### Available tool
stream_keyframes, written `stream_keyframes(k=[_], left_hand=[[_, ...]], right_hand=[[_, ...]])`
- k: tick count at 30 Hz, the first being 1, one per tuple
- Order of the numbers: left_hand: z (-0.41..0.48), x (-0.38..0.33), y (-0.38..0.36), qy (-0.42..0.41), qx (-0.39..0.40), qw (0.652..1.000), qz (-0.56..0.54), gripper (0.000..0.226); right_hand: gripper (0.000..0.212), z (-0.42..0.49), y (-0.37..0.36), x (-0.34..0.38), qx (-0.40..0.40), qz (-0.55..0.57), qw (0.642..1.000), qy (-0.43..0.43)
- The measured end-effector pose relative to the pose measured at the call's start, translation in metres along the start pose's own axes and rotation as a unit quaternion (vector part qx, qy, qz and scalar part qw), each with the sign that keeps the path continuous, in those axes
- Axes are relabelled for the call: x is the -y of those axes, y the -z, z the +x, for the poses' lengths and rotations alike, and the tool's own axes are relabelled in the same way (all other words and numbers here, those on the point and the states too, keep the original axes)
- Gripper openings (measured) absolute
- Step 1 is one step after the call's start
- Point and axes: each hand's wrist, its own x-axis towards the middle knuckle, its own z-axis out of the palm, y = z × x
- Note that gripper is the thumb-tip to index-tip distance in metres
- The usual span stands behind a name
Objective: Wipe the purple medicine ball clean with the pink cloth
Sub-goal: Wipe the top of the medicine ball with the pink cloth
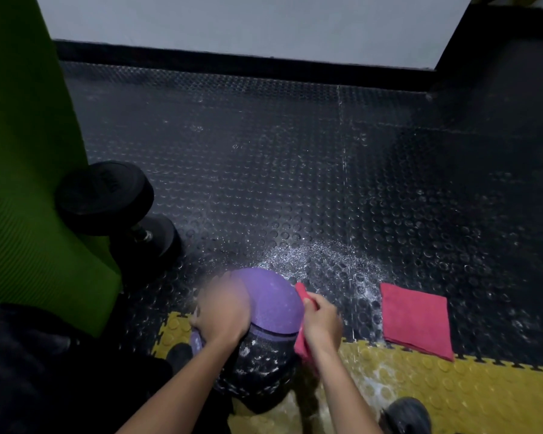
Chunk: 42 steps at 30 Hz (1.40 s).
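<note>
The purple medicine ball (270, 302) sits low in the view, purple on top and black with white specks below. My left hand (223, 311) lies flat on its left side, fingers spread over the surface. My right hand (321, 321) presses a bunched pink cloth (303, 339) against the ball's right side. The cloth sticks out above and below my fingers.
A second pink cloth (417, 321), folded flat, lies on the black studded floor to the right. White powder or droplets (326, 261) are scattered beyond the ball. A black dumbbell (113, 202) and a green mat (22, 170) stand at left. Yellow floor tiles (451, 396) run along the bottom.
</note>
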Motion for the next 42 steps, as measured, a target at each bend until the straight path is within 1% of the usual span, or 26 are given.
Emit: stream_keyframes(k=[1, 2, 4, 5, 6, 7, 9, 10, 12, 13, 15, 18, 20, 21, 22, 24, 26, 28, 30, 31, 32, 34, 36, 38, 40, 42], left_hand=[[0.001, 0.0, 0.0, -0.002, 0.001, 1.0, 0.001, 0.05], [0.004, 0.0, 0.0, -0.003, 0.0, 1.0, -0.002, 0.049], [0.009, 0.004, 0.001, 0.001, -0.003, 1.0, -0.009, 0.049], [0.011, 0.006, 0.001, 0.003, -0.005, 1.0, -0.014, 0.048], [0.012, 0.008, 0.002, 0.003, -0.005, 1.0, -0.018, 0.048], [0.012, 0.008, 0.003, 0.004, -0.004, 1.0, -0.022, 0.048], [0.009, 0.006, 0.003, 0.005, -0.002, 1.0, -0.022, 0.048], [0.007, 0.005, 0.003, 0.004, 0.001, 1.0, -0.02, 0.048], [0.006, 0.001, 0.004, 0.0, 0.007, 1.0, -0.014, 0.048], [0.006, -0.001, 0.004, -0.002, 0.007, 1.0, -0.009, 0.048], [0.01, -0.003, 0.006, 0.0, 0.007, 1.0, -0.006, 0.048], [0.014, -0.001, 0.009, 0.01, 0.008, 1.0, -0.019, 0.048], [0.015, 0.001, 0.01, 0.018, 0.006, 1.0, -0.023, 0.048], [0.014, 0.001, 0.009, 0.018, 0.006, 1.0, -0.021, 0.048], [0.013, 0.0, 0.008, 0.014, 0.006, 1.0, -0.017, 0.049], [0.011, -0.005, 0.005, 0.013, 0.011, 1.0, -0.009, 0.05], [0.009, -0.011, 0.002, 0.015, 0.012, 1.0, -0.001, 0.051], [0.01, -0.014, 0.0, 0.02, 0.009, 1.0, 0.004, 0.05], [0.013, -0.012, 0.001, 0.02, 0.009, 1.0, 0.002, 0.05], [0.015, -0.01, 0.001, 0.016, 0.009, 1.0, 0.0, 0.05], [0.017, -0.007, 0.0, 0.01, 0.01, 1.0, -0.002, 0.05], [0.019, -0.002, 0.0, 0.006, 0.01, 1.0, -0.005, 0.051], [0.018, -0.001, -0.001, 0.01, 0.01, 1.0, -0.01, 0.051], [0.014, -0.001, -0.002, 0.004, 0.004, 1.0, -0.006, 0.05], [0.013, -0.002, -0.002, -0.002, 0.0, 1.0, -0.002, 0.05], [0.017, -0.001, 0.001, -0.002, 0.001, 1.0, -0.004, 0.05]], right_hand=[[0.022, -0.011, -0.003, 0.003, -0.026, -0.021, 0.998, 0.044], [0.021, -0.023, -0.008, 0.006, -0.057, -0.043, 0.99, 0.12], [0.02, -0.048, -0.02, 0.003, -0.097, -0.066, 0.952, 0.284], [0.02, -0.054, -0.025, -0.002, -0.109, -0.076, 0.937, 0.323], [0.021, -0.052, -0.024, -0.005, -0.103, -0.067, 0.938, 0.324], [0.021, -0.046, -0.021, -0.008, -0.092, -0.043, 0.953, 0.286], [0.024, -0.025, -0.015, -0.021, -0.055, 0.02, 0.987, 0.148], [0.026, -0.014, -0.01, -0.027, -0.038, 0.039, 0.996, 0.075], [0.028, -0.005, -0.006, -0.034, -0.028, 0.032, 0.999, -0.004], [0.027, -0.008, -0.006, -0.034, -0.036, 0.027, 0.999, -0.01], [0.026, -0.022, -0.011, -0.026, -0.064, 0.022, 0.997, 0.037], [0.025, -0.054, -0.021, -0.021, -0.1, 0.012, 0.974, 0.204], [0.028, -0.053, -0.023, -0.027, -0.109, 0.006, 0.96, 0.258], [0.028, -0.044, -0.019, -0.03, -0.106, 0.013, 0.965, 0.241], [0.026, -0.033, -0.016, -0.032, -0.091, 0.034, 0.976, 0.196], [0.025, -0.012, -0.007, -0.032, -0.049, 0.062, 0.995, 0.066], [0.024, -0.007, -0.001, -0.022, -0.049, 0.039, 0.998, 0.022], [0.022, -0.021, -0.004, -0.007, -0.058, 0.014, 0.995, 0.081], [0.021, -0.042, -0.013, -0.001, -0.071, -0.029, 0.976, 0.203], [0.021, -0.046, -0.016, -0.001, -0.077, -0.043, 0.966, 0.243], [0.022, -0.045, -0.016, 0.0, -0.075, -0.049, 0.963, 0.253], [0.023, -0.026, -0.013, -0.004, -0.049, -0.034, 0.979, 0.193], [0.023, 0.001, -0.008, -0.01, -0.001, 0.023, 0.997, 0.074], [0.023, 0.014, -0.005, -0.013, 0.021, 0.05, 0.998, -0.017], [0.021, 0.008, -0.006, -0.004, 0.009, 0.001, 1.0, -0.02], [0.022, -0.007, -0.011, 0.008, -0.021, -0.056, 0.996, 0.064]])
